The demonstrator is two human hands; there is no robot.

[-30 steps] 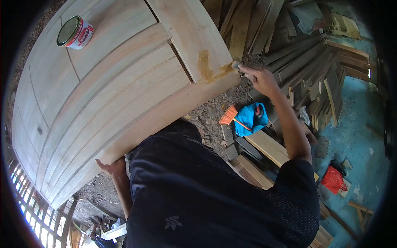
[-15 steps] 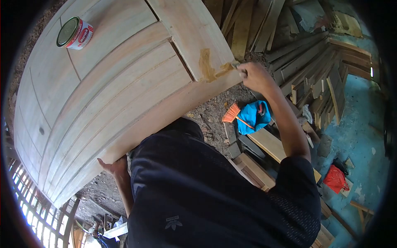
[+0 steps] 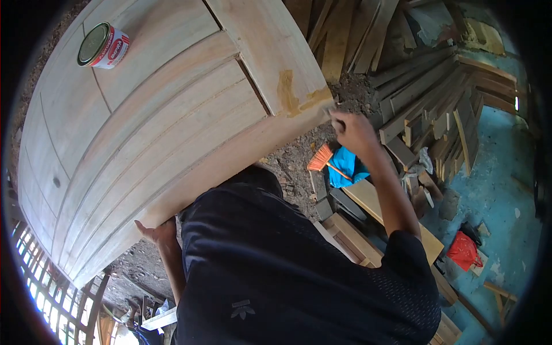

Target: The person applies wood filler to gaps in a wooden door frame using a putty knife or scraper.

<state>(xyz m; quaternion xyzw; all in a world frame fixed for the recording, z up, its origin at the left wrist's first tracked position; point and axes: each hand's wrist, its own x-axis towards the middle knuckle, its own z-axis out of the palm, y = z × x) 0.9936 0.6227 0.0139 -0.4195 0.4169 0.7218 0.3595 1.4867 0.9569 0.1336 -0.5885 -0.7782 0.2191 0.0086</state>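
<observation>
A large pale wooden door [image 3: 172,123] with panels and curved grooves lies in front of me. Brown putty [image 3: 292,103] is smeared in an L shape near its right corner. My right hand [image 3: 353,131] is closed around a small putty knife [image 3: 328,111], mostly hidden by the fingers, its grey tip at the door's corner just below the smear. At the door's near edge, my left hand [image 3: 160,232] grips the wood from below, thumb outward and other fingers mostly hidden. A red and white tin [image 3: 109,47] with a lid stands on the door.
An orange broom [image 3: 321,157] and a blue bag [image 3: 345,167] lie on the ground beyond my right forearm. Stacked planks [image 3: 422,98] fill the upper right. A red bag [image 3: 463,251] rests on the blue floor [image 3: 500,172]. Wooden frames [image 3: 351,238] lie beside me.
My right hand has moved down and slightly right, from the putty to the door's corner edge. The putty strip there looks flatter and wider. My left hand stays put.
</observation>
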